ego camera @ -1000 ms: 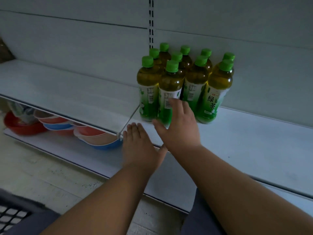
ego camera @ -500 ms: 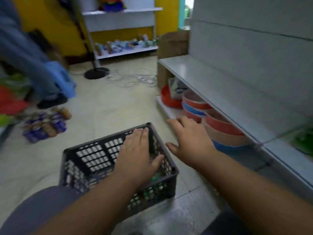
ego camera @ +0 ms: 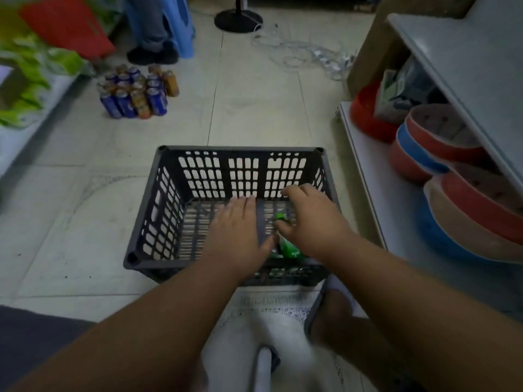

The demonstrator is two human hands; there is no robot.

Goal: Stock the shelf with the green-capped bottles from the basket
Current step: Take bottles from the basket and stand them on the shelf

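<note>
Reached with both hands into the dark slatted plastic basket (ego camera: 169, 199) on the pale tiled floor. Left hand (ego camera: 240, 230) hung palm down over the middle of the basket, fingers straight and close together, holding nothing. Right hand (ego camera: 311, 219) hovered beside it, fingers loosely spread, thumb angled down toward the green-capped bottle (ego camera: 285, 244), not yet closed on it. Lay on its side at the near right of the basket floor, cap (ego camera: 280, 216) pointing away toward the far wall, long axis running roughly near to far, body mostly hidden beneath the right palm. Sat directly under the right thumb, so nearer that hand. Waited at the right: grey metal shelf (ego camera: 452, 60).
</note>
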